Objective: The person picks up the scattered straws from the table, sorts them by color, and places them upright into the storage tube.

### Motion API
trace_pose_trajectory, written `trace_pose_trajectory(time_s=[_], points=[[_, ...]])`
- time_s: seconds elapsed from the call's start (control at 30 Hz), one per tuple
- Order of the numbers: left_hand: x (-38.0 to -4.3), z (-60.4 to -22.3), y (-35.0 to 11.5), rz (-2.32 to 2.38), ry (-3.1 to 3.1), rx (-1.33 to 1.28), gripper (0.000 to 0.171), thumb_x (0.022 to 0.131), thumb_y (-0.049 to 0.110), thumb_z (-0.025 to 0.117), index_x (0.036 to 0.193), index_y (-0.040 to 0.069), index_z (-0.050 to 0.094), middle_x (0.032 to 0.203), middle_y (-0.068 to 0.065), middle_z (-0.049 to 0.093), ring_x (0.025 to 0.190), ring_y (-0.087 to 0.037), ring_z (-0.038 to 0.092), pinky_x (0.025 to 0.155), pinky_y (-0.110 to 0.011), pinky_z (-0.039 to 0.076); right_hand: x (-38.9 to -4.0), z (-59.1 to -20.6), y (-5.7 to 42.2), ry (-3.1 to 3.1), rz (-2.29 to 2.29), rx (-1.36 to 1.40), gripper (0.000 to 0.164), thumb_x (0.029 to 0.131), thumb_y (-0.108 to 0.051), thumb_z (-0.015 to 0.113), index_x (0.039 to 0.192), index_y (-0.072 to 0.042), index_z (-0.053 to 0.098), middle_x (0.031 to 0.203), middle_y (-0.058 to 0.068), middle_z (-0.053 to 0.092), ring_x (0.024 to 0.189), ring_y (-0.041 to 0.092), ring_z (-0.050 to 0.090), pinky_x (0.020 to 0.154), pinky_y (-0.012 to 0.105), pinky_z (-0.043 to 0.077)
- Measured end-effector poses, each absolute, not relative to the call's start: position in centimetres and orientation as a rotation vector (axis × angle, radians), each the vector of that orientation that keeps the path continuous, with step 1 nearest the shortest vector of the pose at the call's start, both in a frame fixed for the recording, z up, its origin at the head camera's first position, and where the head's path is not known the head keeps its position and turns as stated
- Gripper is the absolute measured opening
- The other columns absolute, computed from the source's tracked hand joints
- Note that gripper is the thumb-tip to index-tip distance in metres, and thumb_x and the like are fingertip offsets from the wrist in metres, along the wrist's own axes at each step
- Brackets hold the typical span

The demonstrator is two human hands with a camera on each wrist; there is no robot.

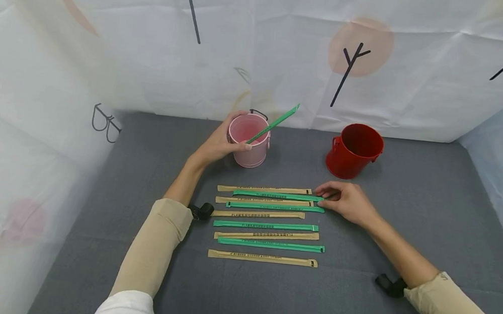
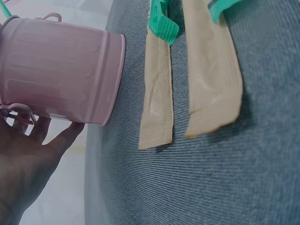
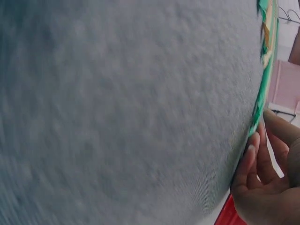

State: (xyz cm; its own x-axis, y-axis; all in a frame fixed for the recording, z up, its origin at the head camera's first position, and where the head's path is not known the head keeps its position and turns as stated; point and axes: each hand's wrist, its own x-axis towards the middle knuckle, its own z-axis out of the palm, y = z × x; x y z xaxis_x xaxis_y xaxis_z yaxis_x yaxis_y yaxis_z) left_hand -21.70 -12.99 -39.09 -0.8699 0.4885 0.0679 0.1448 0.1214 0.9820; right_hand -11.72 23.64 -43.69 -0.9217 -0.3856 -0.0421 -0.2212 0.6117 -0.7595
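Observation:
My left hand (image 1: 219, 143) holds a small pink bucket (image 1: 251, 154) by its left side, thumb near the front of the rim. A green wrapped straw (image 1: 282, 120) leans in that bucket, its upper end sticking out to the right. My right hand (image 1: 347, 200) is at the right ends of a row of wrapped straws. Thumb and fingers pinch the end of a green wrapped straw (image 1: 275, 196) near the top of the row. In the right wrist view, this green end (image 3: 256, 123) lies between the thumb and fingertips.
Below, tan wrapped straws (image 1: 262, 258) and green ones (image 1: 267, 226) lie crosswise on the grey tabletop (image 1: 260, 299), some overlapping. A red bucket (image 1: 344, 161) stands at the back right. Behind the table hangs a white patterned cloth (image 1: 288, 54).

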Motion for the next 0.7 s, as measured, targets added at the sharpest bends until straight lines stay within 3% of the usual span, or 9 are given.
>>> trace_pose_trajectory(time_s=[0.23, 0.7], points=[[-21.41, -38.76, -12.85, 1.823, 2.128, 0.631, 0.089, 0.081, 0.001, 0.074, 0.153, 0.0, 0.021, 0.145, -0.029, 0.038, 0.131, -0.047, 0.04, 0.1, -0.044, 0.045, -11.41, -43.85, 22.73, 2.717, -1.1, -0.485, 0.023, 0.083, -0.006, 0.08, 0.105, -0.006, 0.075, 0.095, 0.004, 0.071, 0.083, 0.019, 0.06, 0.072, 0.027, 0.049], [-21.45, -38.88, -12.86, 1.835, 2.126, 0.62, 0.089, 0.081, -0.002, 0.073, 0.153, -0.001, 0.02, 0.145, -0.03, 0.037, 0.131, -0.047, 0.041, 0.098, -0.043, 0.045, -11.32, -44.13, 22.86, 2.71, -1.15, -0.502, 0.012, 0.085, -0.005, 0.078, 0.096, -0.009, 0.076, 0.081, -0.001, 0.065, 0.075, 0.016, 0.058, 0.068, 0.024, 0.047]])
